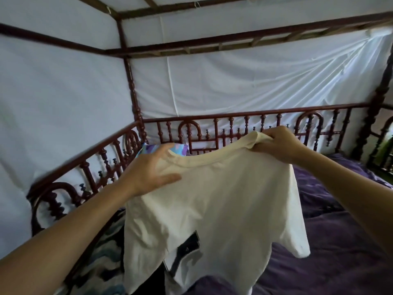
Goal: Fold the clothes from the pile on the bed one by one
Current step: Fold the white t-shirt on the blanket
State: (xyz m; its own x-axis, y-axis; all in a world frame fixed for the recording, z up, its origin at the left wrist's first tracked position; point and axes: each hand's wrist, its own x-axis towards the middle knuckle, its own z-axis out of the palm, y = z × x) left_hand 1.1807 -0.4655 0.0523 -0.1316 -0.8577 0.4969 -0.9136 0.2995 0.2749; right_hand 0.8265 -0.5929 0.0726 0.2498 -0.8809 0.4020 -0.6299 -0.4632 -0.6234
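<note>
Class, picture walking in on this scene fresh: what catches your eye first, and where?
A cream T-shirt hangs mid-frame above the purple bedding. The right hand pinches its collar; the left hand holds the other side, thumb across the front. Behind them runs a dark red spindle rail.

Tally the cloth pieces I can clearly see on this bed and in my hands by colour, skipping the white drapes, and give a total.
White T-shirt: 1
Purple bedcover: 1
Purple-and-blue patterned cloth: 1
Blue, white and black patterned fabric: 1
Total: 4
</note>
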